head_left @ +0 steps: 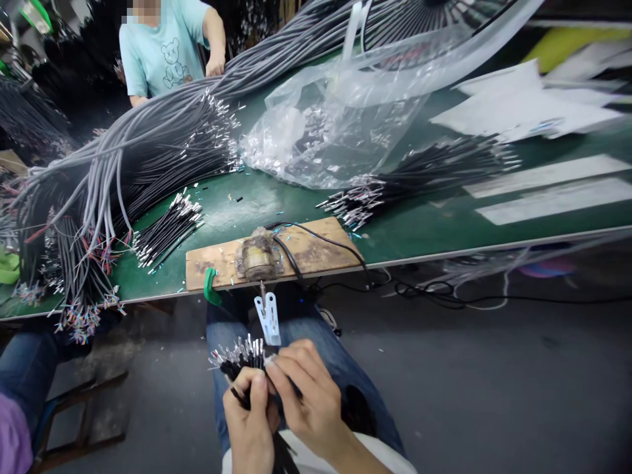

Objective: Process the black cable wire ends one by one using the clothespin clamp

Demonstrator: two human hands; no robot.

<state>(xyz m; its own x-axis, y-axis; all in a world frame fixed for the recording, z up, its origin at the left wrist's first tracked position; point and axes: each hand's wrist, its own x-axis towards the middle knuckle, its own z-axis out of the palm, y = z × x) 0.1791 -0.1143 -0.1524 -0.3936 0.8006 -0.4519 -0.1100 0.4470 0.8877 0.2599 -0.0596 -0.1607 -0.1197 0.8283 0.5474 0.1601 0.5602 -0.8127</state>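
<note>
My left hand [249, 415] is closed around a bundle of short black cables [241, 359] whose silvery stripped ends fan out above the fingers, over my lap. Right beside it, my right hand [306, 388] has thumb and forefinger pinched together at the bundle's right edge; what lies between those fingertips is too small to make out. Just above both hands, a light blue clothespin [268, 319] hangs from the shaft of a small motor [259, 255]. That motor is fixed on a wooden board [316, 247] at the table's front edge, with a green clamp [211, 286] beside it.
The green table [261, 197] carries grey cables [148, 118], a small black cable pile [170, 227], a larger black bundle [434, 168], a clear plastic bag [336, 131], a fan [434, 39] and white papers [523, 105]. A co-worker [168, 52] stands opposite; another person's leg [24, 362] is at left.
</note>
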